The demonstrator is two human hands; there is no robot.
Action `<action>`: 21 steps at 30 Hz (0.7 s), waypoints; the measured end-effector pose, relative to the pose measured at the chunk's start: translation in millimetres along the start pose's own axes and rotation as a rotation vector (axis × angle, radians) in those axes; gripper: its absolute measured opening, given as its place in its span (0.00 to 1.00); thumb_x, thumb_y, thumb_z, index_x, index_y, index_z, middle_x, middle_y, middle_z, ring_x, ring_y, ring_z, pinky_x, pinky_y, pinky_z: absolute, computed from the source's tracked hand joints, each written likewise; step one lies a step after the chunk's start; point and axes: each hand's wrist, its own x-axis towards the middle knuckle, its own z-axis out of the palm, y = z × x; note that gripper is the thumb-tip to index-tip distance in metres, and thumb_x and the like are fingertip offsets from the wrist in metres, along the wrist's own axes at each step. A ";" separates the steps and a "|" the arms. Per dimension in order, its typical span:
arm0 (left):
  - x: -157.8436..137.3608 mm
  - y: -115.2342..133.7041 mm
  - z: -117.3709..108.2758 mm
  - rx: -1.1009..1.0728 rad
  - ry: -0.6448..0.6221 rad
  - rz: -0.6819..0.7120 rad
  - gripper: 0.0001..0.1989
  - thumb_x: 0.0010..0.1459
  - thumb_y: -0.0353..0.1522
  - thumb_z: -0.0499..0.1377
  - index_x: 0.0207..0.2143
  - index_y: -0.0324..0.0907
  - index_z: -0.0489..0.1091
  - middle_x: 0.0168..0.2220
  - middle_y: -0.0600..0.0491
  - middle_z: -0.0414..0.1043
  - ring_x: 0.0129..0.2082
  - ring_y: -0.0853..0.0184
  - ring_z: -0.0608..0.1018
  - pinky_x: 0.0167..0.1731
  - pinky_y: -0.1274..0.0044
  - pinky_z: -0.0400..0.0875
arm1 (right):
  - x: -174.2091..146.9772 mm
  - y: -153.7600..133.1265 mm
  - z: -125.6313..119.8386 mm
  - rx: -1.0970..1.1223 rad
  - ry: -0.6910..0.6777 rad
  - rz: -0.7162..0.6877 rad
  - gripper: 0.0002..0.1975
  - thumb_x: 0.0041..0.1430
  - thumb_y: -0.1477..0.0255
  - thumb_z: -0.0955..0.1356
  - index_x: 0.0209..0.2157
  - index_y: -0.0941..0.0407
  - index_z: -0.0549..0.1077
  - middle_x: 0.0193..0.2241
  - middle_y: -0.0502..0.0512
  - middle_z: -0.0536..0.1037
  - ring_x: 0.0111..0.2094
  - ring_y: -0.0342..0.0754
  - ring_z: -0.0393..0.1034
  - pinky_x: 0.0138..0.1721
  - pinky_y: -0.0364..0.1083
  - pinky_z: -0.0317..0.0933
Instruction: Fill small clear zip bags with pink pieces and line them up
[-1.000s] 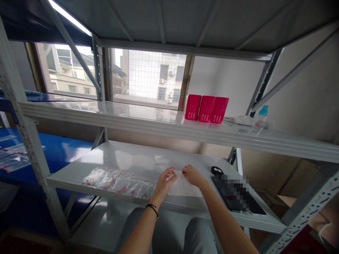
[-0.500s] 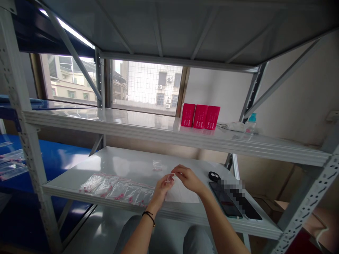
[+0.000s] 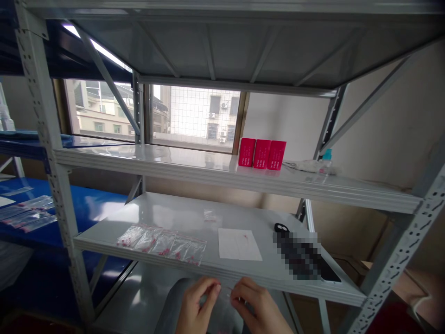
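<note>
My left hand (image 3: 196,306) and my right hand (image 3: 255,307) are low in the view, in front of and below the lower shelf's front edge (image 3: 222,273), over my lap. Their fingertips nearly meet, and both pinch a small clear bag (image 3: 225,292) that is faint and hard to make out. On the shelf just beyond them lies a white paper sheet (image 3: 239,244) with a tiny pink speck on it. A row of clear zip bags with pink pieces (image 3: 163,241) lies to its left.
Another small clear bag (image 3: 209,215) lies farther back on the shelf. A black round object (image 3: 282,228) and a blurred dark device (image 3: 302,255) sit at the right. Three red boxes (image 3: 262,153) and a teal-capped bottle (image 3: 325,155) stand on the upper shelf. A blue table (image 3: 28,213) with bags is at left.
Both hands have drawn back from the white sheet on the shelf to below the shelf's front edge, still close together. The sheet now lies uncovered. The view has tilted and shifted.
</note>
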 end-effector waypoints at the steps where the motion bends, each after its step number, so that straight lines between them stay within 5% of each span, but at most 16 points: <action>1: -5.2 -1.3 -2.9 0.025 0.013 0.016 0.14 0.66 0.43 0.58 0.33 0.49 0.78 0.30 0.53 0.80 0.31 0.64 0.80 0.34 0.78 0.73 | -4.6 7.0 9.0 0.039 0.021 0.007 0.08 0.65 0.64 0.67 0.35 0.46 0.78 0.35 0.53 0.79 0.37 0.52 0.74 0.39 0.47 0.64; 5: -23.2 -11.4 -4.7 0.021 0.065 0.025 0.16 0.67 0.44 0.57 0.29 0.48 0.77 0.26 0.52 0.78 0.27 0.64 0.78 0.31 0.78 0.73 | -15.6 39.1 52.8 0.354 0.209 0.097 0.18 0.59 0.54 0.70 0.44 0.50 0.76 0.30 0.53 0.77 0.29 0.49 0.68 0.33 0.46 0.63; 10: -36.3 -18.5 3.3 -0.042 0.095 -0.009 0.17 0.66 0.46 0.56 0.30 0.48 0.76 0.26 0.52 0.76 0.27 0.65 0.78 0.29 0.79 0.73 | -19.9 55.6 93.1 0.594 0.353 0.218 0.26 0.53 0.43 0.69 0.26 0.54 0.71 0.21 0.46 0.62 0.24 0.43 0.53 0.27 0.44 0.49; 14: -39.1 -17.2 5.5 -0.031 0.071 -0.034 0.15 0.62 0.49 0.61 0.34 0.49 0.78 0.28 0.53 0.77 0.28 0.66 0.78 0.30 0.80 0.73 | -22.7 49.1 90.9 0.612 0.343 0.247 0.27 0.53 0.43 0.70 0.26 0.54 0.70 0.20 0.44 0.58 0.24 0.43 0.48 0.27 0.44 0.43; 21: -37.2 -8.4 0.1 0.026 -0.046 -0.093 0.20 0.64 0.50 0.57 0.27 0.47 0.77 0.24 0.53 0.75 0.25 0.66 0.76 0.27 0.79 0.71 | -23.3 41.8 74.6 0.583 0.157 0.198 0.24 0.55 0.46 0.70 0.28 0.54 0.73 0.22 0.46 0.63 0.25 0.44 0.53 0.28 0.44 0.48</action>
